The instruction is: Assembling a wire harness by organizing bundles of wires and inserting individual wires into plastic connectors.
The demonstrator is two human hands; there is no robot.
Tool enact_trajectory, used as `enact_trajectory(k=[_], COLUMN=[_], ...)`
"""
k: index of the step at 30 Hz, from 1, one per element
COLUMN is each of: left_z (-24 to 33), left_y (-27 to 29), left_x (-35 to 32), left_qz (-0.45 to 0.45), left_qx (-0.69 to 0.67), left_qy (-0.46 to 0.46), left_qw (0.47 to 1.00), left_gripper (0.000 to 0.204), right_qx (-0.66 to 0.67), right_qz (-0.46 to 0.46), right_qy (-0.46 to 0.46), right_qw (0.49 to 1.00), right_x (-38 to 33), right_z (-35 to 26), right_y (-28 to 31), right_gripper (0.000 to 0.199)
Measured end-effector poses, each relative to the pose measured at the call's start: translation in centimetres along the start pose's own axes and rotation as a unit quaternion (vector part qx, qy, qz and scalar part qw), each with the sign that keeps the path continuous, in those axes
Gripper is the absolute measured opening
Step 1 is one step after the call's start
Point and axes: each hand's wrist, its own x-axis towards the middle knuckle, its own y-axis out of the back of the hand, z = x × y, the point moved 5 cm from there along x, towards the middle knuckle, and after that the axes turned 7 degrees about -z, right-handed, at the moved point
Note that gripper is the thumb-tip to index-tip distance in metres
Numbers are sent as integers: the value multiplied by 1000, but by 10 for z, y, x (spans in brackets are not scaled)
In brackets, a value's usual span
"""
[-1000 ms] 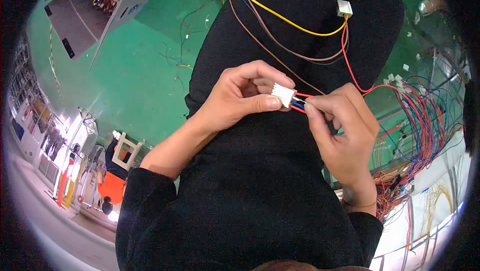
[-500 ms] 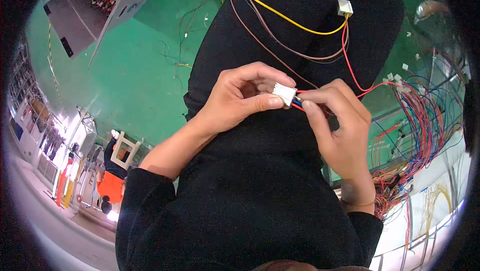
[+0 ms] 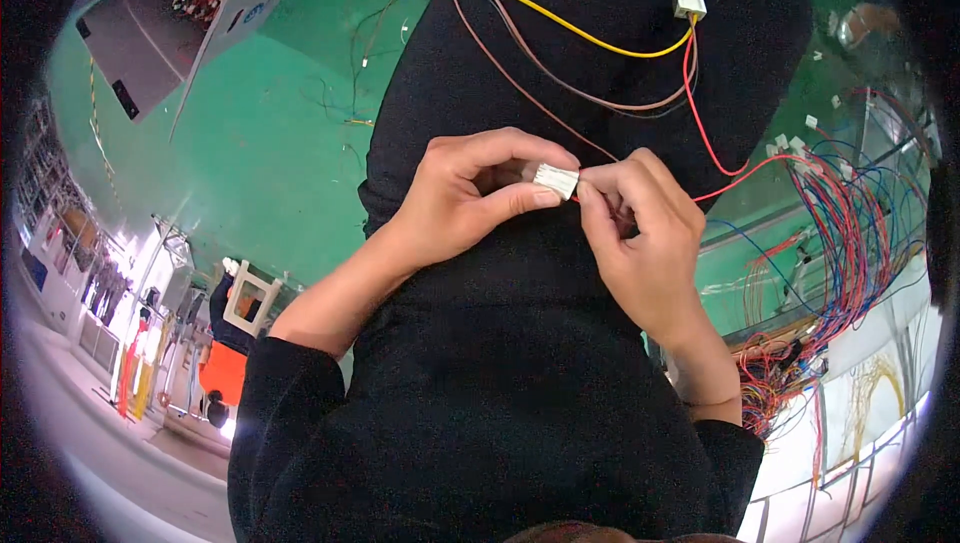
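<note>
Between the thumb and fingers of my left hand (image 3: 465,183) is a white plastic connector housing (image 3: 556,180). My right hand (image 3: 645,233) pinches at the wire side of that housing, its thumb and index finger close against it. The wire ends there are mostly covered by my fingertips; a bit of red shows below. A second white connector (image 3: 689,1) lies on my dark-clothed leg. Yellow (image 3: 570,25), brown and red wires (image 3: 705,133) run from it, the red one passing beyond my right hand.
A thick bundle of red and blue wires (image 3: 850,243) with white connectors hangs at the right. At upper left stands a grey box (image 3: 140,53) holding many wires. Loose wire scraps lie on the green floor (image 3: 260,163). A person in orange (image 3: 222,373) is at far left.
My right hand has moved left, closing in on the housing, so the blue and red wires there are now mostly hidden. The housing has shifted slightly left and turned a little.
</note>
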Motion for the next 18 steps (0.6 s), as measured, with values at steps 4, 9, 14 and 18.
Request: enact_trajectory(k=[4,9,14,18], left_z=[2,-1,-1,2], left_y=[-1,0,0,-5], left_x=[-1,2,5,15], left_qz=[10,-7,-30,-63], left_qx=[-32,-47,-30,-12], left_qy=[-22,8,29,31], left_qw=[999,999,999,997], left_gripper=[24,23,22,22], right_qx=[52,85,84,95], right_qz=[-26,-53,-73,-54], right_qy=[-45,-88,-58,-70], right_qw=[997,991,992,992], right_x=[0,0,3,-1], right_z=[8,15,22,23], right_y=[2,1,-3,5], right_gripper=[4,4,6,6])
